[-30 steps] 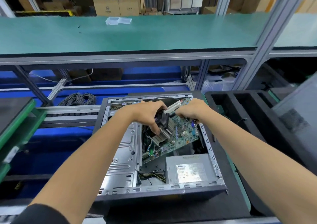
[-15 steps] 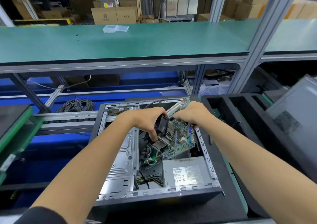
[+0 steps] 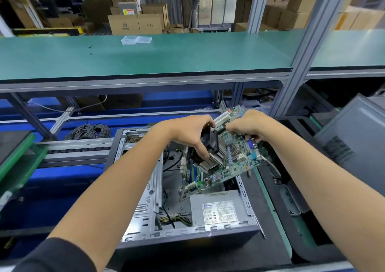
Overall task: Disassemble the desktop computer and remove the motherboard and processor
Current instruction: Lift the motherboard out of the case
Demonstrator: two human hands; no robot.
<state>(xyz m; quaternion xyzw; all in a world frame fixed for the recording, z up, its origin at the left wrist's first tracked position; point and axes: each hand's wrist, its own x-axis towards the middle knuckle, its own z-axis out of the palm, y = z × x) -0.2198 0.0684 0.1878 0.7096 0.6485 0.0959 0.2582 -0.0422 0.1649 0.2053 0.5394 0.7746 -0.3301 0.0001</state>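
Observation:
The green motherboard (image 3: 235, 161) is tilted up and lifted above the open desktop case (image 3: 145, 190), its far edge higher than the case rim. My left hand (image 3: 189, 134) grips the black fan and finned heatsink (image 3: 212, 148) mounted on the board. My right hand (image 3: 250, 125) holds the board's far right edge near the white slots and blue port. The processor is hidden under the heatsink. A grey power supply (image 3: 214, 207) with a white label remains in the case's near right corner.
Black foam trays (image 3: 295, 190) lie to the right of the case, with a grey side panel (image 3: 358, 144) beyond. A coil of black cable (image 3: 87, 131) lies at the back left. A green bench top (image 3: 145, 57) with a clear plastic box (image 3: 136, 40) runs behind.
Both hands have raised the motherboard higher and tilted it up out of the case, shifting it slightly to the right. The camera view has also lifted.

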